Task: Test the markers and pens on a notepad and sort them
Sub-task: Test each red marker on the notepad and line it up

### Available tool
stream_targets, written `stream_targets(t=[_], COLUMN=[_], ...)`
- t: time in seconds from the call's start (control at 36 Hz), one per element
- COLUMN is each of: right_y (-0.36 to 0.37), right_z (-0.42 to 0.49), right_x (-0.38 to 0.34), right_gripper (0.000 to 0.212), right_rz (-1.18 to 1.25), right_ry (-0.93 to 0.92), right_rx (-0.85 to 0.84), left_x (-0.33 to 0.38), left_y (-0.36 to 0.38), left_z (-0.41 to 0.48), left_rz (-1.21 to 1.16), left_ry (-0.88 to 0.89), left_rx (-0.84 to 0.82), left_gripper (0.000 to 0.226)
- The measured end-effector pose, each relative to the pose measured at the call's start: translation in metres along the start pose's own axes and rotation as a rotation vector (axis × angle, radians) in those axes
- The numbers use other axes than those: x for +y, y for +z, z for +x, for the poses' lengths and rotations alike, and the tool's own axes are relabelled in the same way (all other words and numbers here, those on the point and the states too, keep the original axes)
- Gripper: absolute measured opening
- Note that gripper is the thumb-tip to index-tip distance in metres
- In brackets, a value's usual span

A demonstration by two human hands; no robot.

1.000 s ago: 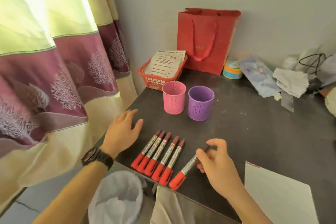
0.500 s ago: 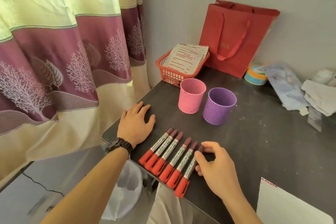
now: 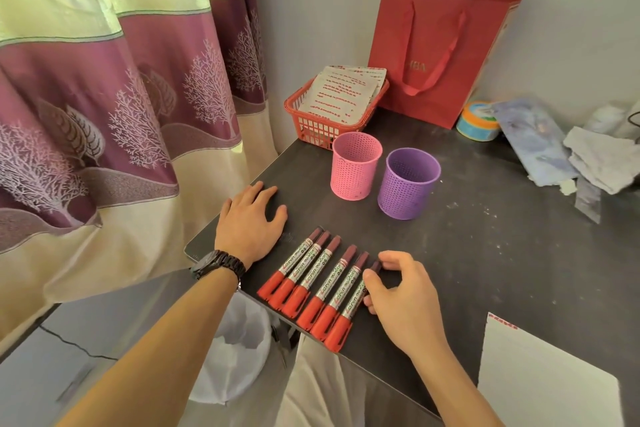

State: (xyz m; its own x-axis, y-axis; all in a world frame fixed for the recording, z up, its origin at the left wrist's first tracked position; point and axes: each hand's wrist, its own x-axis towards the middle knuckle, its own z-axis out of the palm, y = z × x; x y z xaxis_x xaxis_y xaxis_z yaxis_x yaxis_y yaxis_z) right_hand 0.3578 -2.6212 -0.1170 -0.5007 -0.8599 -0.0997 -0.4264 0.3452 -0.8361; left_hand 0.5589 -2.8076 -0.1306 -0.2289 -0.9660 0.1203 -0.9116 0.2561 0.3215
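Thumb and fingertips of the right hand [image 3: 405, 302] pinch the dark end of the marker [image 3: 341, 333] lying rightmost of 6 side by side near the table [image 3: 485, 253] edge, probably squaring it up. The left hand [image 3: 251, 222] rests flat, fingers straight, holding nothing. The notepad [image 3: 543, 381] waits nearby.

The dark desk [image 3: 485, 270] carries six red markers [image 3: 330, 282] in a slanted row at its front edge. Behind them a pink cup [image 3: 355, 166] and a purple cup [image 3: 408, 184] stand just apart. A basket [image 3: 311, 121] fills the back left corner, with a bag [image 3: 436, 52], tape [image 3: 478, 121] and papers [image 3: 599, 163] along the back edge. A notepad [image 3: 540, 378] lies at the front right corner. The left hand [image 3: 251, 222] rests flat by the left edge.
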Motion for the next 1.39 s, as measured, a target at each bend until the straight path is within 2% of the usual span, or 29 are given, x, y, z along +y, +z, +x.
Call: stream_targets(t=[0.28, 0.47, 0.56, 0.69, 0.83, 0.94, 1.06, 1.22, 1.39], right_y=[-0.002, -0.030, -0.060, -0.124, -0.183, -0.214, -0.222, -0.216, -0.220], right_z=[-0.003, -0.018, -0.034, -0.064, -0.087, -0.103, -0.116, -0.119, -0.116], right_x=[-0.005, -0.003, 0.008, 0.037, 0.082, 0.123, 0.163, 0.175, 0.178], right_gripper=[0.030, 0.026, 0.023, 0.025, 0.032, 0.028, 0.026, 0.026, 0.026], right_rz=[0.003, 0.186, 0.213, 0.097, -0.143, -0.420, -0.543, -0.542, -0.473], right_ry=[0.029, 0.091, 0.072, 0.032, 0.077, 0.139, 0.152, 0.116, 0.119], right_rx=[-0.012, -0.056, 0.026, 0.241, 0.401, 0.446, 0.490, 0.544, 0.509], left_x=[-0.001, 0.000, 0.000, 0.002, 0.045, 0.126, 0.209, 0.314, 0.395], left_y=[0.000, -0.003, -0.003, -0.006, -0.017, -0.019, -0.011, 0.033, 0.074], left_z=[0.001, 0.000, 0.000, 0.000, -0.010, -0.044, -0.084, -0.126, -0.148], left_rz=[-0.009, -0.017, -0.012, -0.022, -0.336, -0.435, -0.504, -0.399, -0.189], left_ry=[-0.002, -0.011, -0.013, -0.027, -0.041, 0.205, 0.498, 0.849, 1.057], left_rx=[-0.004, -0.041, -0.044, -0.078, 0.039, 0.096, 0.012, -0.263, -0.460], left_gripper=[0.056, 0.057, 0.057, 0.056, 0.040, 0.027, 0.022, 0.026, 0.040])
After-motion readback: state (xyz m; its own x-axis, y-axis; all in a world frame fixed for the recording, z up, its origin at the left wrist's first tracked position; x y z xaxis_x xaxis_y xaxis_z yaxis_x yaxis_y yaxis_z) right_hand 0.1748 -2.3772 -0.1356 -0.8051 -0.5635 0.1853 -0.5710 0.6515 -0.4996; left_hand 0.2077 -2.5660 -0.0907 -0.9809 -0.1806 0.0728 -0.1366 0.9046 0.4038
